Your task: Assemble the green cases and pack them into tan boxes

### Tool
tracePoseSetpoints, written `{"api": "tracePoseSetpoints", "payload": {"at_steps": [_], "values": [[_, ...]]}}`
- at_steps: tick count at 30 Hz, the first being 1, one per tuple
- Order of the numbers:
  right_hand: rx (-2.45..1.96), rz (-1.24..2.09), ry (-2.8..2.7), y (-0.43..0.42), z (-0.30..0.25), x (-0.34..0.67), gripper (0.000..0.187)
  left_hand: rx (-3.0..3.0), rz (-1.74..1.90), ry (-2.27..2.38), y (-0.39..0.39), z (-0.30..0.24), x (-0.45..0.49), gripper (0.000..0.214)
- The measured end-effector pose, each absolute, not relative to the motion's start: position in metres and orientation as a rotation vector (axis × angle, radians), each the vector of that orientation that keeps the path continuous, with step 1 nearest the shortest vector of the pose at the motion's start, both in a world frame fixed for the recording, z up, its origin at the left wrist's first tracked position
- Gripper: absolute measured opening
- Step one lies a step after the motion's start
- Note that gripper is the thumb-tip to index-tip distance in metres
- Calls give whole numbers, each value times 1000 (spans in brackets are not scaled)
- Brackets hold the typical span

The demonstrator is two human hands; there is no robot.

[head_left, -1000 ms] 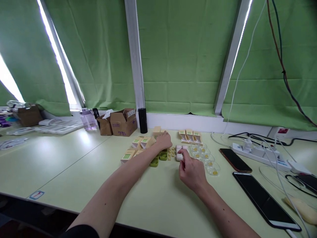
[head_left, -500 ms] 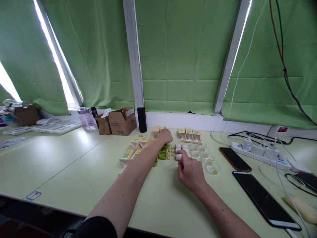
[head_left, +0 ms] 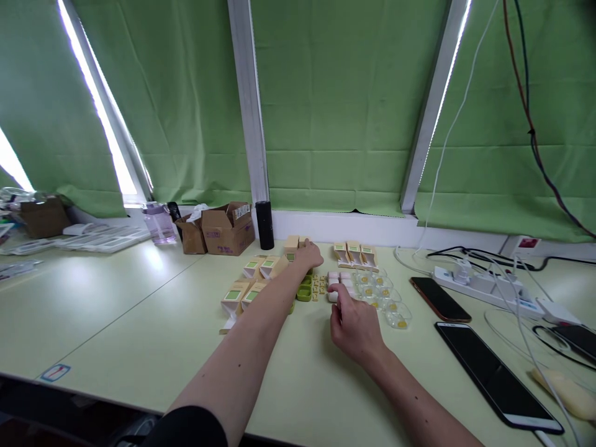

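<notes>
My left hand (head_left: 308, 254) is stretched far forward at the back of the group of small cream cartons (head_left: 292, 244). Its fingers point down and away, so what they touch is hidden. Just below it lie green square trays (head_left: 304, 292), partly covered by my forearm. Small yellow square pieces (head_left: 318, 285) sit in rows beside the trays. Nearer to me, my right hand (head_left: 357, 326) hovers with its index finger out by the white blocks (head_left: 333, 296) and its other fingers curled. It holds nothing I can see. Clear round cases (head_left: 398, 315) with yellow centres lie beyond it.
More open cartons (head_left: 235, 293) stand left of my forearm; three others (head_left: 354, 254) stand at the back. Brown cardboard boxes (head_left: 228, 231) and a black cylinder (head_left: 265, 225) are by the wall. Phones (head_left: 498, 372) and a cabled power strip (head_left: 484, 287) lie right.
The whole view has shifted slightly. Both hands keep nearly the same places over the cartons and by the white blocks; nothing is clearly picked up or set down.
</notes>
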State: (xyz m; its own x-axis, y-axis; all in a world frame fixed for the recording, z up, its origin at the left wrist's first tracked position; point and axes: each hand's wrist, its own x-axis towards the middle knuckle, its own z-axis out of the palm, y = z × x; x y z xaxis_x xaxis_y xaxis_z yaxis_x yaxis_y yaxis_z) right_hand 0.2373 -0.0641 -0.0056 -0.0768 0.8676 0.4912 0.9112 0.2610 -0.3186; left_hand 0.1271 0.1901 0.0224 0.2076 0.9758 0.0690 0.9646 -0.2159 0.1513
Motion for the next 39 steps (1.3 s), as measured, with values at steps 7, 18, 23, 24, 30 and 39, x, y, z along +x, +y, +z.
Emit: {"api": "tracePoseSetpoints", "payload": {"at_steps": [7, 18, 23, 24, 30, 39], "values": [[-1605, -85, -1956, -63, -7, 237, 41, 2355, 278, 1857, 187, 25, 124, 47], [-1588, -83, -1981, -68, -7, 232, 37, 2495, 730, 1559, 148, 67, 90, 52], [-1566, -91, -2001, -69, -7, 229, 27, 2539, 919, 1477, 109, 78, 51, 40], [-1570, -88, -2007, -69, -8, 228, 25, 2550, 933, 1467, 99, 77, 44, 37], [-1616, -48, -2021, -68, -8, 228, 17, 2640, 885, 1476, 35, 65, 9, 28], [-1648, -19, -2048, -65, -15, 227, 12, 2850, 419, 1428, -5, 46, -22, 12]]}}
